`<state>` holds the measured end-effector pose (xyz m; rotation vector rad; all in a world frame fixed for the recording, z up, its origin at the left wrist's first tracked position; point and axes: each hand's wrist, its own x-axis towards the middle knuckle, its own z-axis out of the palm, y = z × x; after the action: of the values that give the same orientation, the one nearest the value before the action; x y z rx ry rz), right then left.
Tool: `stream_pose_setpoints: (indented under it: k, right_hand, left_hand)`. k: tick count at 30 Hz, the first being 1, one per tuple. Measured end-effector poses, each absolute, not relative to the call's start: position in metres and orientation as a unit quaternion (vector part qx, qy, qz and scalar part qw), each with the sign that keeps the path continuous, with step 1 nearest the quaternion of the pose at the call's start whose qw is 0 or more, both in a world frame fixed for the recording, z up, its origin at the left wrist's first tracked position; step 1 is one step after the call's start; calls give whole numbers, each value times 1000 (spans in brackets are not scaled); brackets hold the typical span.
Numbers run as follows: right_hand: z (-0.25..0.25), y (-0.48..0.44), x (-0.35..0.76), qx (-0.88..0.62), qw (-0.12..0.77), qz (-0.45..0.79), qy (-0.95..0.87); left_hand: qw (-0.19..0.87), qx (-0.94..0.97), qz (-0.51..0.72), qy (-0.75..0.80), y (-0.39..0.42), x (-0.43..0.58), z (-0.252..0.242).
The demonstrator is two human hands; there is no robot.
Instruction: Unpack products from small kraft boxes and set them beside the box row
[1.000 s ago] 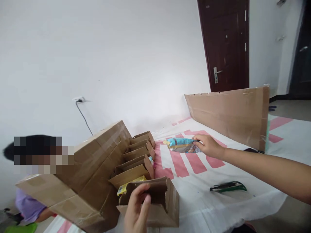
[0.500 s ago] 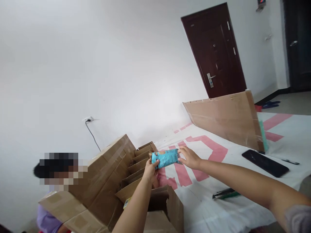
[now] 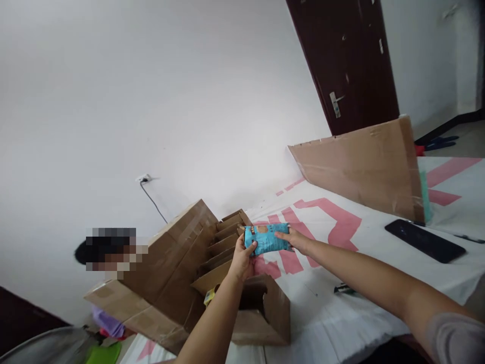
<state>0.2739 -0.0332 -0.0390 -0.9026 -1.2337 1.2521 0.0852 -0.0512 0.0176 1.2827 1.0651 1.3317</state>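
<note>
currently blue packet (image 3: 266, 239) between left fingers (image 3: 250, 247) and right fingers (image 3: 282, 235), ends gripped

You see a dark red door (image 3: 350, 65). Far left of the door, a socket (image 3: 143, 178) with a plugged-in cord (image 3: 155, 205) is on the white wall (image 3: 212, 101); well in front of the door lies a black phone (image 3: 424, 240).

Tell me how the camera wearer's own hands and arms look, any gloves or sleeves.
The left hand and right hand are bare, with no gloves or wristwatch visible. A greyish sleeve shows on the right arm; no left sleeve is in view.
</note>
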Motion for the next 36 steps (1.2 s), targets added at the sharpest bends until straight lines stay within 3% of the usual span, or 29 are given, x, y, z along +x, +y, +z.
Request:
stream_pose_setpoints:
  k: [4, 7, 10, 15, 19, 27, 32, 36]
  right_hand:
    - [-55, -63, 299, -305, 546, 601, -497]
    - [-82, -90, 326, -294, 536, 657, -441]
    - [-121, -118, 343, -321, 527, 704, -352]
    - [-175, -158, 328, -362, 508, 725, -292]
    - [-187, -174, 312, -361, 518, 721, -285]
    - [-196, -177, 320, -345, 519, 731, -277]
    - [-203, -181, 319, -350, 505, 714, -336]
    - [-210, -182, 318, -328, 508, 708, -364]
  left_hand:
    - [470, 608, 483, 420, -103, 78, 13]
    - [240, 798, 360, 420, -155, 57, -3]
    - [-8, 860, 244, 447, -191, 37, -28]
    - [-189, 840, 101, 499, -192, 16, -57]
    - [-225, 832, 38, 505, -185, 3, -57]
    - [-263, 785, 53, 558, -178, -53, -57]
    - [-350, 709, 176, 586, -185, -53, -91]
    - [-313, 620, 321, 644, -198, -52, -148]
